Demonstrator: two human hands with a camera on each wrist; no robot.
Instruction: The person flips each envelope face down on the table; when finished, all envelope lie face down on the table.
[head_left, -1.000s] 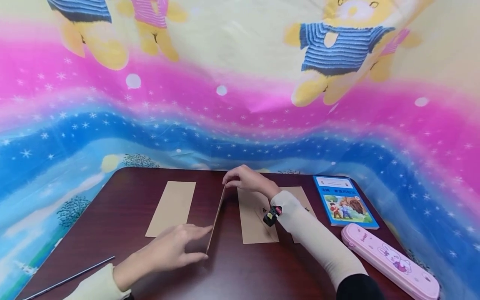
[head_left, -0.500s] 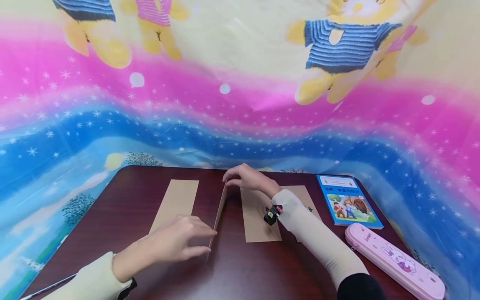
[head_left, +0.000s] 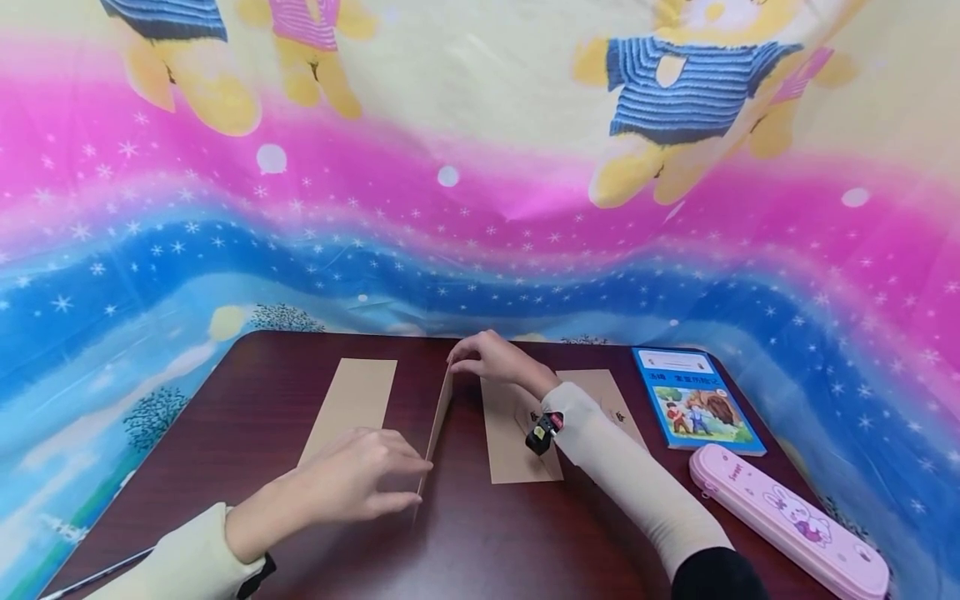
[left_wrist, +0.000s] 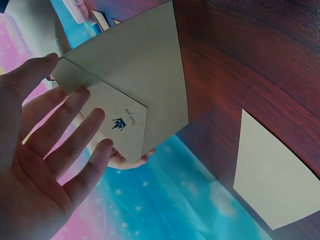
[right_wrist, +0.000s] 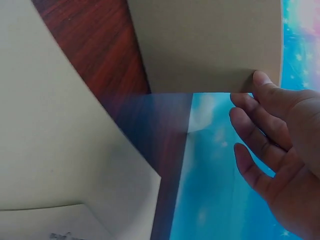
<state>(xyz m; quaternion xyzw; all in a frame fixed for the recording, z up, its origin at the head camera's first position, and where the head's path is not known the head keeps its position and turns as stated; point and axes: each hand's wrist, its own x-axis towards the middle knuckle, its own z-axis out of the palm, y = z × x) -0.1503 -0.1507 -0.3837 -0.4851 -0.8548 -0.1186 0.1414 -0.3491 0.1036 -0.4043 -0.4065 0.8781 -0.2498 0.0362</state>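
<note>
head view, right hand (head_left: 495,358) pinching edge-on envelope (head_left: 442,408), flap (left_wrist: 126,115) hidden, unclenched left hand (head_left: 348,475) touching it

Head view bright, even; soft sheen on tabletop (head_left: 495,542); both wrist views dimmer, right one slightly soft

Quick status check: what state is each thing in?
Held envelope: edge-up, flap folded down
Left hand: fingers spread, at its near end
Right hand: pinching its far end
Left envelope: flat, partly hidden
Inner right envelope: flat, partly hidden
Outer right envelope: flat, partly hidden
Book: closed, cover up
Pencil case: closed
Thin rod: flat, partly hidden
</note>
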